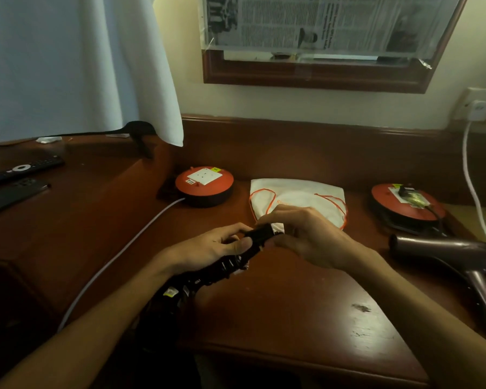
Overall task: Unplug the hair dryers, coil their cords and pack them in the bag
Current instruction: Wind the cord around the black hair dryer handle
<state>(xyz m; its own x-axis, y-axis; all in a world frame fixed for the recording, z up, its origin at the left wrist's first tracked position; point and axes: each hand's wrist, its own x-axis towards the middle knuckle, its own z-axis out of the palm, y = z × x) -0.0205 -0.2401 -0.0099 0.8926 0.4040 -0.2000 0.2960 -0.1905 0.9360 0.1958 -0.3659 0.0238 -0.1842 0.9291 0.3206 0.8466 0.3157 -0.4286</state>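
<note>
A black hair dryer [208, 273] lies slanted across the desk's front, its body running down toward my left forearm. My left hand [219, 242] grips its handle near the upper end. My right hand [303, 234] is closed on the black end of the handle or cord [260, 234] beside it. Behind my hands lies a white drawstring bag [298, 197] with orange cords, flat on the desk. A second, dark maroon hair dryer [466, 256] rests at the right, its black cord plugged into the right red socket reel [407, 206].
A red socket reel [204, 183] with a white cable [118, 254] sits at the back left. Remote controls [20, 171] lie on the raised shelf at left. A wall socket [477, 108] with a white cable is at the far right. A white cloth [76, 63] hangs above left.
</note>
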